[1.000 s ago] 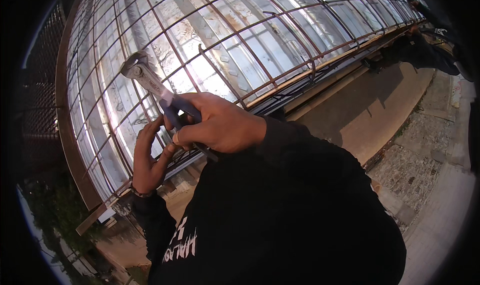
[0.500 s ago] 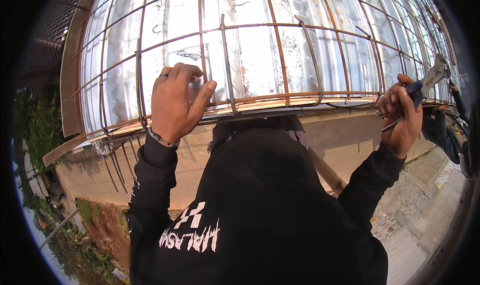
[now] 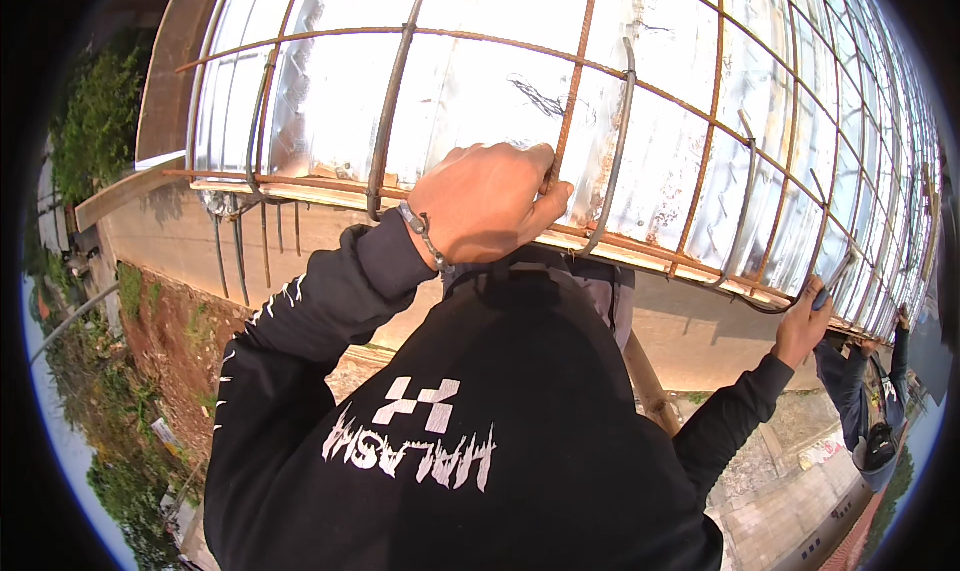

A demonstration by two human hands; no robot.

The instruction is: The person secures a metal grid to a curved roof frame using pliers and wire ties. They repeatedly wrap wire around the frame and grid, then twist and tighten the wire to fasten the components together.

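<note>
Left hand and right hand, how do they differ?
The left hand appears closed on a rusty bar; the right hand holds a blue-handled tool. The left hand looks larger, the right hand smaller. A bracelet circles the left hand's wrist; none shows by the right hand. Both emerge from black sleeves.

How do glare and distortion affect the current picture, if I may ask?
Head view, centre: glare bleaches parts of the silvery corrugated metal sheeting almost white; head view, top: the long rusty brown steel bar crossing it looks bowed, probably by the fisheye; head view, rim: the corners are black.
</note>
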